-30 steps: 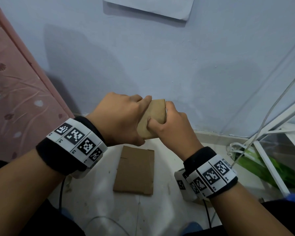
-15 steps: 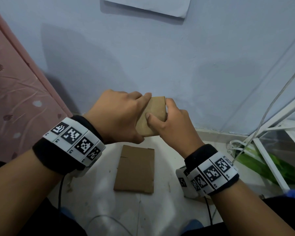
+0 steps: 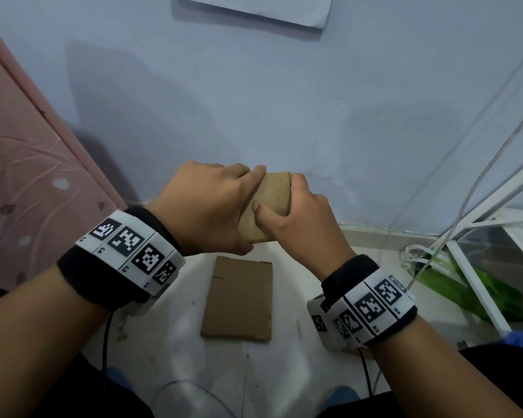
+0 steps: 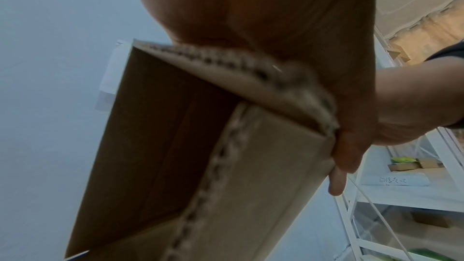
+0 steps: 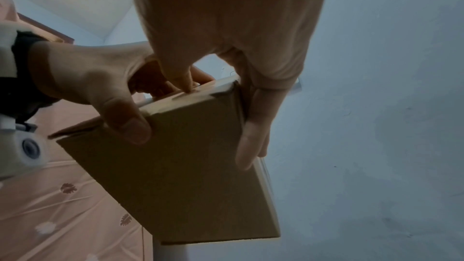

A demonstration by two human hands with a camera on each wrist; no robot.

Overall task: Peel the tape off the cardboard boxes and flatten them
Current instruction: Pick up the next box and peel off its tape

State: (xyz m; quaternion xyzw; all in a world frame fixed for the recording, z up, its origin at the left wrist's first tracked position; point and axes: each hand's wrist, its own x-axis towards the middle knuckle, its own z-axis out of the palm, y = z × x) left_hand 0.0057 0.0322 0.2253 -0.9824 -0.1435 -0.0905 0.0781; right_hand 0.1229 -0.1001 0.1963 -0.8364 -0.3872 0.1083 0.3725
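Note:
I hold a small brown cardboard box (image 3: 272,191) in the air in front of the wall with both hands. My left hand (image 3: 242,206) grips its left side, thumb underneath and fingers over the top. My right hand (image 3: 280,194) grips the right side, thumb on the near face. In the right wrist view clear tape (image 5: 191,96) runs along the box (image 5: 191,166) top edge, and my right thumb tip presses on it. In the left wrist view the box (image 4: 226,186) shows an open end with a hollow inside. A flattened cardboard piece (image 3: 239,300) lies on the floor below.
A blue-grey wall (image 3: 314,116) is close behind the box, with a white paper (image 3: 254,10) pinned high up. A pink patterned cloth (image 3: 27,176) is at the left. A white wire rack (image 3: 480,236) with green items (image 3: 465,288) stands at the right. Cables trail over the white floor (image 3: 284,357).
Both hands keep their hold on the box, which has risen slightly. My right thumb has slid a little along the near face.

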